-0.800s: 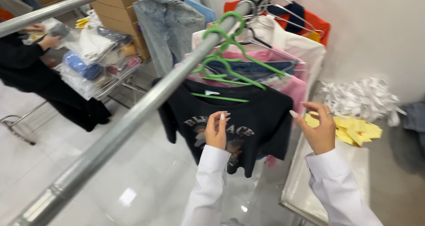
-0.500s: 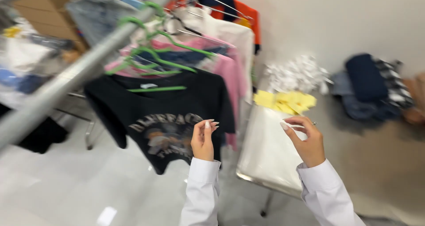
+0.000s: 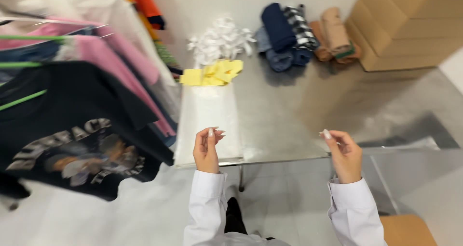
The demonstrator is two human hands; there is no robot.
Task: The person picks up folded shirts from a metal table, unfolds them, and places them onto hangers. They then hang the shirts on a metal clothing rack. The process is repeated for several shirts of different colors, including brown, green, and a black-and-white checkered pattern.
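While both hands are hovering at the near edge of the metal worktop, the left hand is holding its fingertips pinched together in a narrow grip with nothing visible between them, and the right hand is doing the same. Nearest to the left hand, a stack of clear plastic bags is lying flat on the worktop, its long axis running from the near edge away toward the yellow tags and white tags at its far end. A black printed T-shirt is hanging on a green hanger just left of the left hand.
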